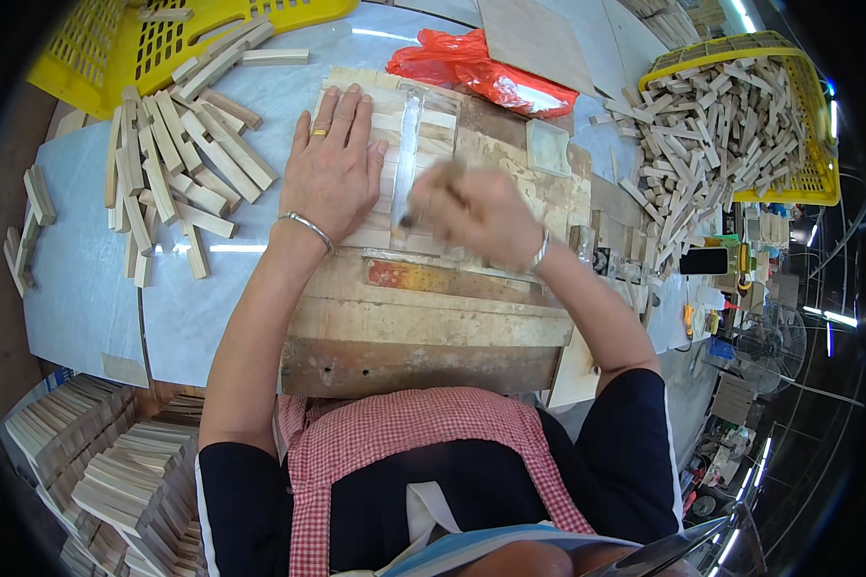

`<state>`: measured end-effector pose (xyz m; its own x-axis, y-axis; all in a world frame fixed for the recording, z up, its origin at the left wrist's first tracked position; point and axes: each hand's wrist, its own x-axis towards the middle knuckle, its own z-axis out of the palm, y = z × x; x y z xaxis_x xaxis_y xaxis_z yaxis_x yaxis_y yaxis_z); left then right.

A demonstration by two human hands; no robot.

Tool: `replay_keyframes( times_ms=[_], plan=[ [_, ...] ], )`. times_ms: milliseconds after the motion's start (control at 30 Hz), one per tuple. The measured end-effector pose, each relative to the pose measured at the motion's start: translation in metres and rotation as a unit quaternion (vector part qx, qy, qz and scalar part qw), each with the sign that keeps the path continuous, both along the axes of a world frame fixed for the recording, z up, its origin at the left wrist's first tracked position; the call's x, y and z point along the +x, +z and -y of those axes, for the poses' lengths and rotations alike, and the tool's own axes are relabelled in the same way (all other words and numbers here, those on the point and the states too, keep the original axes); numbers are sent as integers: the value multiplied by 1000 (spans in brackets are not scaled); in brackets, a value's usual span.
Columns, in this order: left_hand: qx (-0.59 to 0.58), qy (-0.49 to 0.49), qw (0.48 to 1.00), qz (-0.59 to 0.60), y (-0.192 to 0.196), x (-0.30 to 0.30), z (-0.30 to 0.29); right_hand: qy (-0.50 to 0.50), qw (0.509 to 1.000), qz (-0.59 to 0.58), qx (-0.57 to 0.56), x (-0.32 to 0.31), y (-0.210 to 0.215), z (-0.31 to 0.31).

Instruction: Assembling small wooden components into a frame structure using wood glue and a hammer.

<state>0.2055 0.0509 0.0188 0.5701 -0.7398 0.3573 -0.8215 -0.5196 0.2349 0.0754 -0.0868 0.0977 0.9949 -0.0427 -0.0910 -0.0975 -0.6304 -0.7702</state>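
My left hand (334, 159) lies flat with fingers stretched over a row of pale wooden strips (383, 197), set side by side on a wooden work board (423, 322). To the right of its fingertips, a narrow shiny metal-looking strip (409, 135) runs across the wooden strips. My right hand (486, 212), smeared by motion, is curled closed just right of that strip's near end. A short tool with a dark tip (406, 222) shows at its fingers; blur hides its exact kind. Nearer me, a red and yellow stained bar (443, 281) is set in the board.
Loose wooden sticks (178, 159) lie in a pile at left, beside a yellow basket (96, 58). Another yellow basket (823, 144) at far right spills many sticks. A red plastic bag (452, 60) and a small clear tray (548, 147) sit behind the board. Stacked wood (135, 481) stands lower left.
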Motion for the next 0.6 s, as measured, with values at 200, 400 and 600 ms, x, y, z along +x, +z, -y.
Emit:
replay_keyframes(
  times_ms=[200,400,600],
  plan=[
    [-18,-9,1000,19,4,-3,1,-140,976,107,-132,89,-21,60],
    [-2,-14,1000,-4,4,-2,0,-69,884,295,-356,83,-39,30],
    [6,-10,1000,11,-1,1,-1,-70,932,219,-280,37,-20,-17]
  ],
)
